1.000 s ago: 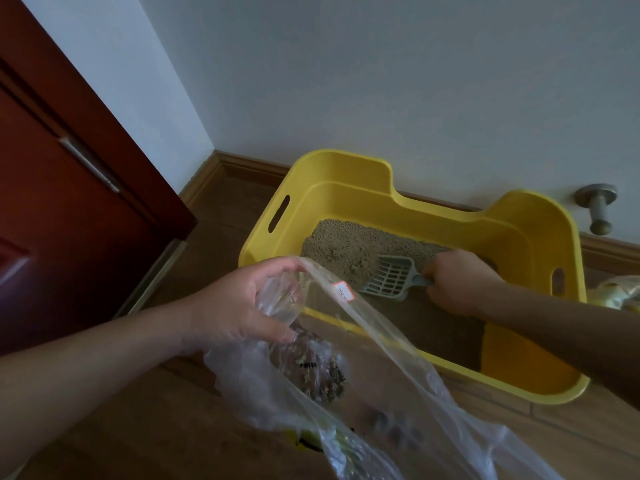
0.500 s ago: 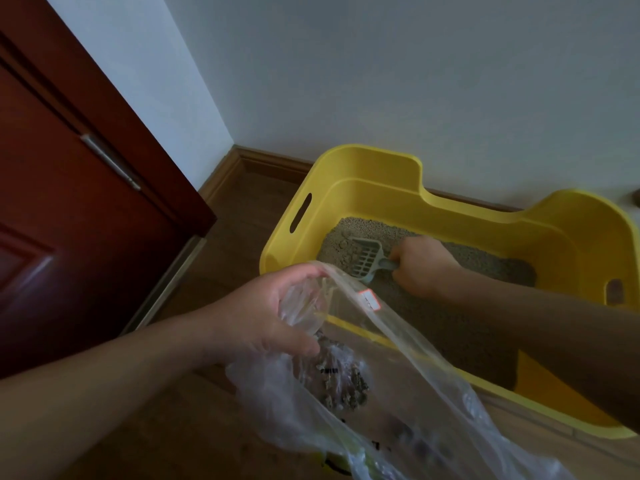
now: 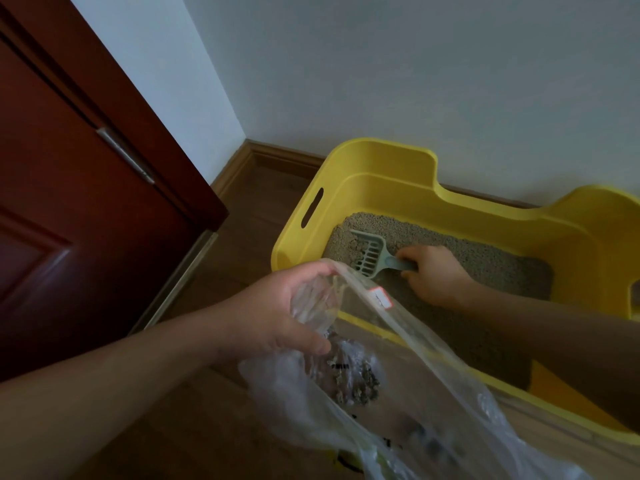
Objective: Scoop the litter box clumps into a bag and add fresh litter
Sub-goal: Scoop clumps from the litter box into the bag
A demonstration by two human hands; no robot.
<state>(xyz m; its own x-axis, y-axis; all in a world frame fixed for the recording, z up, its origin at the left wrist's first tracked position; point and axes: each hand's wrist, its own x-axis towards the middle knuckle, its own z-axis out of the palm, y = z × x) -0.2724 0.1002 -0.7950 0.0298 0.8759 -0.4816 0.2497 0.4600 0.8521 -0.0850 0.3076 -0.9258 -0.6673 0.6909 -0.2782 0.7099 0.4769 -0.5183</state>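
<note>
A yellow litter box (image 3: pixel 381 168) stands on the floor against the wall, with grey litter (image 3: pixel 485 261) inside. My right hand (image 3: pixel 433 275) reaches into the box and grips the handle of a pale green slotted scoop (image 3: pixel 369 252), whose blade lies in the litter near the box's left wall with some litter in it. My left hand (image 3: pixel 277 313) holds the rim of a clear plastic bag (image 3: pixel 398 393) in front of the box. Dark clumps (image 3: pixel 353 382) sit in the bag just below my left hand.
A dark red door (image 3: pixel 69 202) with a metal hinge (image 3: pixel 126 155) stands at the left. The floor (image 3: pixel 242 209) is brown wood, with a wooden skirting board (image 3: pixel 277 157) along the white wall. The box sits close to the room's corner.
My right hand has moved the scoop from the middle of the litter to the box's left end. The view has shifted right to left. My left hand still holds the bag.
</note>
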